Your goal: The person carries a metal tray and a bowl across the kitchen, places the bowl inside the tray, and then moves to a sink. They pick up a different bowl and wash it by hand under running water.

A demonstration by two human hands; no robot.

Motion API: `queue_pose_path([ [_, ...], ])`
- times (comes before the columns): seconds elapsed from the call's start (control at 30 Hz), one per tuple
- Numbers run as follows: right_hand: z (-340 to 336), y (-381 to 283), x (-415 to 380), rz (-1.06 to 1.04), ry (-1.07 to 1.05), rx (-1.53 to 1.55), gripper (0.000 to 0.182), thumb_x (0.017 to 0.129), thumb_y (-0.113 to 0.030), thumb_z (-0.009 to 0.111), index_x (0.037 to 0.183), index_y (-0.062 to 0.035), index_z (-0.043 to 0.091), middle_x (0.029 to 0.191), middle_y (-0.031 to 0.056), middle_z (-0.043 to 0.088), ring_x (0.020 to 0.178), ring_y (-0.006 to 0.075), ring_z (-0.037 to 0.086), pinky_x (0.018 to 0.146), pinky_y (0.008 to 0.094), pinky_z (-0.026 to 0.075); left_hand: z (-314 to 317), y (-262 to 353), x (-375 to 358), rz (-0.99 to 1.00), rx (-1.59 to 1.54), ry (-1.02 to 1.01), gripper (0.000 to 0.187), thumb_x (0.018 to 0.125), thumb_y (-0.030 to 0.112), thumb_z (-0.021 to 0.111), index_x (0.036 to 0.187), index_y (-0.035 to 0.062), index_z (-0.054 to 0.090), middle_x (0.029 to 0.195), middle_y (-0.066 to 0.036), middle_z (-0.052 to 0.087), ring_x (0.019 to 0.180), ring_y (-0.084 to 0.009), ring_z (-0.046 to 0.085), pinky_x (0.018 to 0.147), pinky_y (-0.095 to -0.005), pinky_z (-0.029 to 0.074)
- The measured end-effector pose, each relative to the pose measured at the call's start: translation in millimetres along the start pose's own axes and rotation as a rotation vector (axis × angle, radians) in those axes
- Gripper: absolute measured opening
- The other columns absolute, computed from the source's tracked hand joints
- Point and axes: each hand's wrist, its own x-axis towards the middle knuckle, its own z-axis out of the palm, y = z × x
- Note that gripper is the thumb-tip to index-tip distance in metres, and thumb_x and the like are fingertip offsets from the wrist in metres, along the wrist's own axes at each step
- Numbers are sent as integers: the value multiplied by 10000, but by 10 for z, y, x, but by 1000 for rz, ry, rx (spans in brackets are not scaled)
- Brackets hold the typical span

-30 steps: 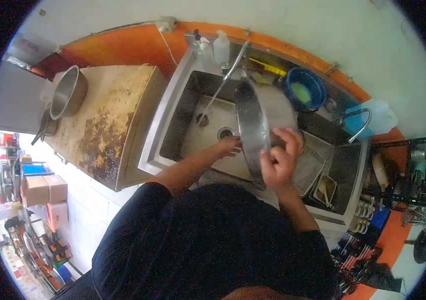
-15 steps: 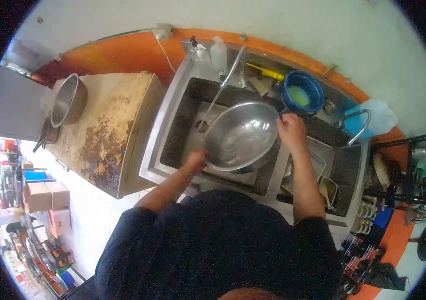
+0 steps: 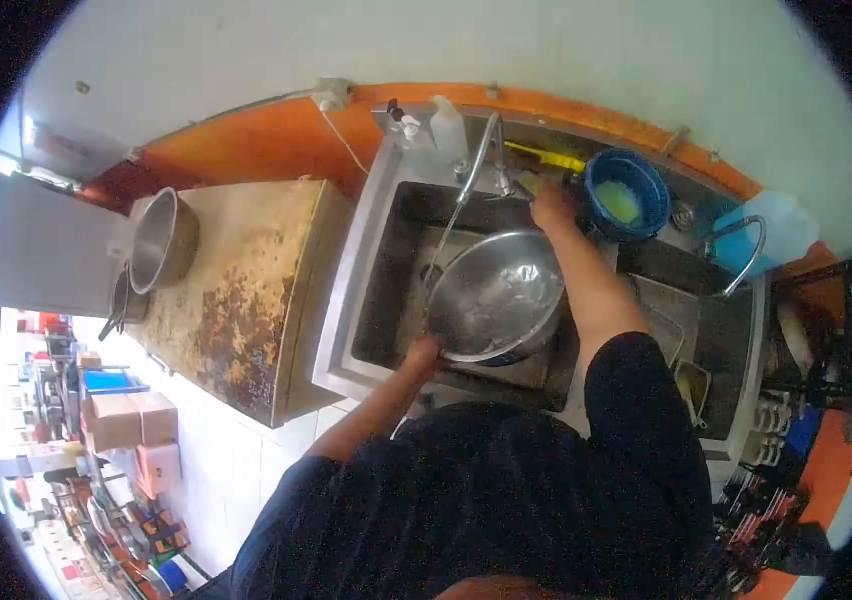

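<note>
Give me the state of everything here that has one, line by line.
Steel bowl: opening up, rim in left hand
Left faucet: running, thin stream
Right hand: near left faucet, grip unclear
Right faucet: no flow visible
Blue bucket: open, yellow-green contents
White bottle: upright
Cabinet top: patchy, stained
Second bowl: resting on cabinet top

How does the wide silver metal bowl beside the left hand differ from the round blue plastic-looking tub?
The wide silver metal bowl looks larger than the round blue plastic-looking tub. The bowl shows shiny metal inside, whereas the tub holds something yellow-green. The left hand is at the bowl's rim; neither hand visibly holds the tub. Both are open-topped.
</note>
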Motion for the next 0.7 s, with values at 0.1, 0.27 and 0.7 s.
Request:
queue_pose_path([
  [0.1, -417, -105, -143, 30, -149, -17, 377, 796, -256, 594, 1111, -52, 627, 1116, 199, 629, 1041, 358, 609, 890, 453, 494, -329, 707, -353, 152, 258, 18, 253, 758, 212, 675, 971, 80, 639, 880, -116, 629, 811, -286, 601, 687, -411, 484],
  [0.27, -1468, 37, -700, -51, 201, 283, 512, 667, -305, 750, 1064, -34, 575, 1095, 210, 610, 1025, 369, 595, 872, 443, 485, 33, -8, -217, 81, 119, -31, 320, 722, 198, 713, 1004, 70, 635, 934, -179, 629, 889, -377, 616, 774, -444, 486],
  [0.7, -1296, 1337, 293, 166, -172, -228, 305, 725, -184, 667, 968, 1, 683, 1098, 229, 632, 1016, 360, 622, 876, 426, 499, -80, 779, -227, -30, -157, 250, 281, 805, 75, 575, 1075, 0, 556, 861, -118, 618, 783, -246, 607, 710, -389, 495],
])
